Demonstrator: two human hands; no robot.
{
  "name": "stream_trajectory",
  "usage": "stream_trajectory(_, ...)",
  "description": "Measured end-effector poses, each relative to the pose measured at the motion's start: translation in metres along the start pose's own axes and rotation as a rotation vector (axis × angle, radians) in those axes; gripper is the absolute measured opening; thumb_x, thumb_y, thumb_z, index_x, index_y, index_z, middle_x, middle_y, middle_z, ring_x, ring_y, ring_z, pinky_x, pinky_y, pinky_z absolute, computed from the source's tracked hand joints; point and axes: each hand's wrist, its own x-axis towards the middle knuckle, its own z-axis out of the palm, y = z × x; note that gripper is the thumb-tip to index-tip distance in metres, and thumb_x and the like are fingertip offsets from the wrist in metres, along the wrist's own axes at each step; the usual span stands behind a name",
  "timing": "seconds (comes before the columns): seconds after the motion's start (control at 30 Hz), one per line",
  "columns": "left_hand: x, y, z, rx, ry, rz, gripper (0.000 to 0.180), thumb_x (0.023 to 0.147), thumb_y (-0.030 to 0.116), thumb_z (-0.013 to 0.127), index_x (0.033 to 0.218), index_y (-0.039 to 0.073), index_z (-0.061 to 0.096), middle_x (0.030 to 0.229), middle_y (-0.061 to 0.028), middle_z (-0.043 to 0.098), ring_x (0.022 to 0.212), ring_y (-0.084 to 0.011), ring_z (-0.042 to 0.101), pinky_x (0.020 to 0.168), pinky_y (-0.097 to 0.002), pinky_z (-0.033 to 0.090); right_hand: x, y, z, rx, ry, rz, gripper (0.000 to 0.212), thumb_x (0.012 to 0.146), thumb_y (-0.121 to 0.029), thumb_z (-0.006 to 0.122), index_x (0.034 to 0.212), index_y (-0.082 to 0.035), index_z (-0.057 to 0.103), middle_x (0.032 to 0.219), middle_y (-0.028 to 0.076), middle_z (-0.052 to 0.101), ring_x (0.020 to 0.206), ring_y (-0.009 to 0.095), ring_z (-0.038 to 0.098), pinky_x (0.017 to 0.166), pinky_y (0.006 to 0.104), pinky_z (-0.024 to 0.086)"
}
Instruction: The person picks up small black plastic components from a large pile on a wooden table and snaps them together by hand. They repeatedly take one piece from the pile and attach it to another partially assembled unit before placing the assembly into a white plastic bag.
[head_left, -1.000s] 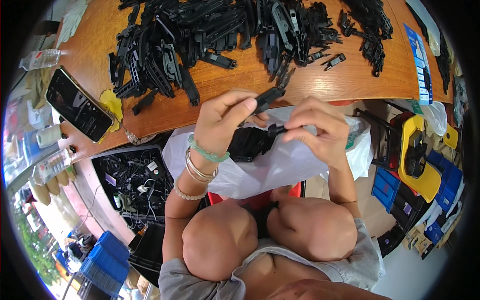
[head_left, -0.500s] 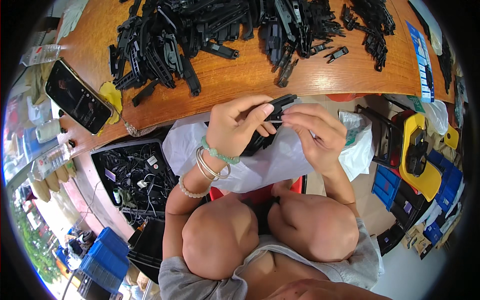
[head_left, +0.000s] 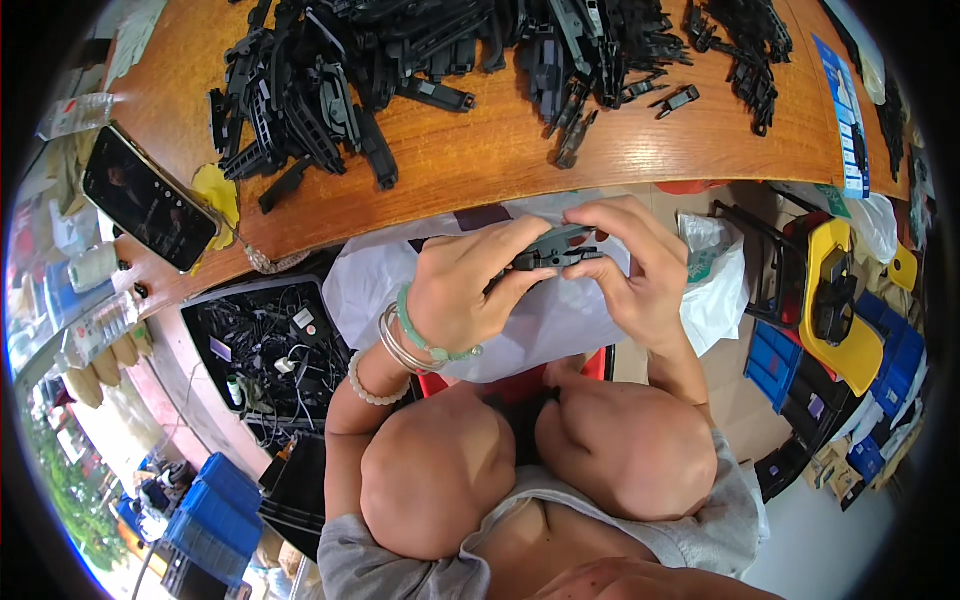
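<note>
Right now your left hand (head_left: 465, 295) and your right hand (head_left: 630, 270) meet over your lap, both closed on one small black plastic part (head_left: 552, 250). Your left thumb and fingers pinch its left end, with the fingers curled round from the near side. Your right hand grips the right end, its fingers arched over the top and the thumb pressing from below. Neither hand is spread open; each is folded firmly about the piece, which lies roughly level between them, just off the near edge of the wooden table (head_left: 480, 150).

Beneath your hands a white plastic bag (head_left: 560, 320) is spread across your knees, and the part sits above it without touching it, as far as you can see. On your left wrist sit a green bead bracelet (head_left: 425, 335), thin metal bangles (head_left: 395, 345) and a pale bead bracelet (head_left: 365, 385).

On the far side, the table carries a big heap of black plastic parts (head_left: 420, 60), with a few loose ones strayed toward you. At the table's left end lies a dark phone (head_left: 150, 198), and just beside it a yellow scrap (head_left: 220, 195). Down to your left, below the table, stands a black bin of tangled cables (head_left: 265, 355). To your right are a yellow chair (head_left: 835, 300) and blue crates (head_left: 790, 360).
</note>
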Motion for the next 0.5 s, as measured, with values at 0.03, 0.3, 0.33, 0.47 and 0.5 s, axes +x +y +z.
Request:
stream_trajectory(0.03, 0.0, 0.0, 0.0, -0.017, 0.005, -0.005, 0.035, 0.073, 0.008, 0.073, 0.105, 0.0, 0.061, 0.083, -0.0138, 0.065, 0.064, -0.027, 0.062, 0.054, -0.0321, 0.048, -0.001, 0.0, 0.0, -0.002, -0.001, 0.002, 0.035, 0.068, -0.003, 0.074, 0.1, 0.002, 0.063, 0.093, 0.014, 0.063, 0.076, 0.024, 0.063, 0.066, 0.0301, 0.05)
stream_trajectory(0.3, 0.0, -0.01, -0.001, 0.035, -0.016, 0.037, 0.033, 0.073, 0.009, 0.072, 0.104, 0.0, 0.061, 0.081, -0.0123, 0.064, 0.062, -0.0258, 0.061, 0.052, -0.0312, 0.047, -0.002, 0.002, 0.007, 0.047, 0.079, 0.039, 0.031, 0.066, 0.004, 0.072, 0.095, 0.001, 0.065, 0.087, 0.012, 0.065, 0.076, 0.023, 0.063, 0.066, 0.0295, 0.05)
stream_trajectory(0.33, 0.0, -0.011, 0.0, 0.046, -0.013, 0.051, 0.033, 0.074, 0.009, 0.072, 0.104, 0.001, 0.061, 0.08, -0.0123, 0.064, 0.061, -0.0259, 0.061, 0.052, -0.0312, 0.047, -0.002, 0.002, 0.007, 0.045, 0.08, 0.039, 0.031, 0.066, 0.004, 0.072, 0.095, 0.001, 0.065, 0.087, 0.012, 0.065, 0.076, 0.023, 0.063, 0.066, 0.0295, 0.05)
stream_trajectory(0.47, 0.001, -0.01, 0.0, 0.005, 0.004, 0.019, 0.032, 0.075, 0.011, 0.072, 0.103, 0.001, 0.062, 0.08, -0.0123, 0.064, 0.061, -0.0256, 0.061, 0.052, -0.0308, 0.046, -0.001, 0.006, 0.006, 0.038, 0.083, 0.021, 0.028, 0.067, 0.003, 0.072, 0.094, 0.0, 0.066, 0.085, 0.012, 0.065, 0.072, 0.022, 0.062, 0.063, 0.0286, 0.049)
stream_trajectory(0.5, 0.0, -0.012, 0.0, -0.006, -0.004, -0.004, 0.031, 0.075, 0.011, 0.072, 0.103, 0.002, 0.062, 0.08, -0.0124, 0.063, 0.061, -0.0257, 0.061, 0.052, -0.0309, 0.046, -0.001, 0.007, 0.006, 0.043, 0.072, 0.025, 0.028, 0.067, 0.002, 0.073, 0.094, 0.0, 0.066, 0.085, 0.012, 0.065, 0.07, 0.022, 0.062, 0.062, 0.0283, 0.048)
